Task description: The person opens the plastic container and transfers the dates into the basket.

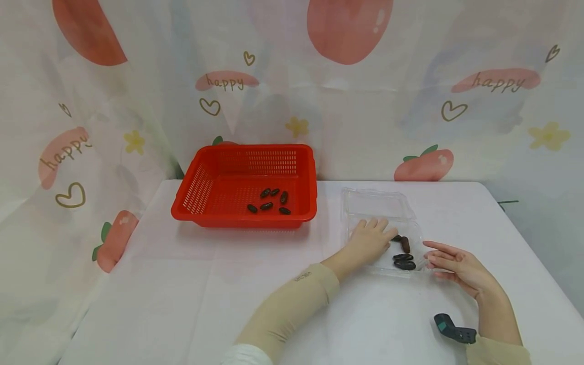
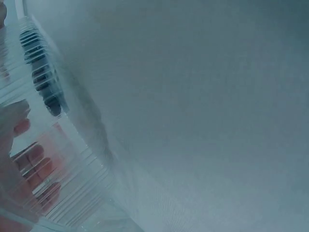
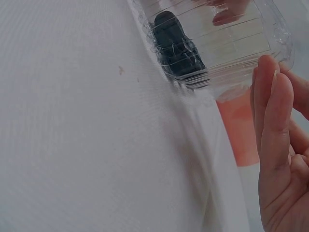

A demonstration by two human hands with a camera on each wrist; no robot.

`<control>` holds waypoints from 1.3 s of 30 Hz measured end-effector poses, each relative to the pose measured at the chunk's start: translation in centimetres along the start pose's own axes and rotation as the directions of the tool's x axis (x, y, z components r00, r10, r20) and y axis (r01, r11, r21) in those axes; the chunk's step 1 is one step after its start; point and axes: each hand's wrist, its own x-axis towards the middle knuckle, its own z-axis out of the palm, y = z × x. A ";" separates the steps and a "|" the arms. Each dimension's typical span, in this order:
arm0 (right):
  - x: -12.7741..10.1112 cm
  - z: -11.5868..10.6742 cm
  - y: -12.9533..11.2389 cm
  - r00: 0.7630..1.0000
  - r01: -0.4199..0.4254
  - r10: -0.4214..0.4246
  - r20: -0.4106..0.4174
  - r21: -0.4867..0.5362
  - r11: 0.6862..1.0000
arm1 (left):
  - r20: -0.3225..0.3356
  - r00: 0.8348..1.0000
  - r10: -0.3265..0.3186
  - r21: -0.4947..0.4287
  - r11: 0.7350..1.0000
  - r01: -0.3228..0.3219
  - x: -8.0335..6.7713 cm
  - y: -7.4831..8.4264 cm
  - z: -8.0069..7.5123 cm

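Observation:
A clear plastic box (image 1: 378,271) stands on the table with its lid (image 1: 376,203) folded back. Several dark, wrinkled dates (image 1: 404,264) lie in its right half. My left hand (image 1: 370,242) reaches over the box's left half, palm down and fingers spread, one fingertip right beside a date (image 1: 405,245) group. Through the ribbed wall in the left wrist view, the left fingers (image 2: 36,166) show with no date between them. At the box's right edge is my right hand (image 1: 465,271); its fairly straight fingers (image 3: 277,108) touch the rim in the right wrist view.
A red perforated basket (image 1: 244,221) stands at the back left of the table, with several dates (image 1: 266,206) on its floor. A dark strap-like band (image 1: 451,330) is by the right wrist. Printed cloth (image 1: 274,111) hangs behind the table.

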 end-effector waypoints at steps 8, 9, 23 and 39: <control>0.0 -0.1 0.1 1.000 -0.002 0.002 -0.002 -0.001 1.000 | 0.038 0.999 -0.034 0.019 0.999 0.033 0.5 0.6 0.9; 0.0 -0.1 0.1 1.000 -0.001 0.001 -0.002 -0.002 1.000 | 0.040 0.999 -0.037 0.017 0.999 0.036 0.5 0.6 1.0; 0.2 -0.2 0.2 1.000 0.006 -0.006 0.007 -0.007 1.000 | 0.128 0.989 -0.075 -0.031 0.996 0.080 0.9 1.3 0.9; 0.2 -0.1 0.1 1.000 0.015 -0.015 0.010 -0.008 1.000 | 0.170 0.984 -0.060 -0.009 0.998 0.062 1.1 1.4 1.0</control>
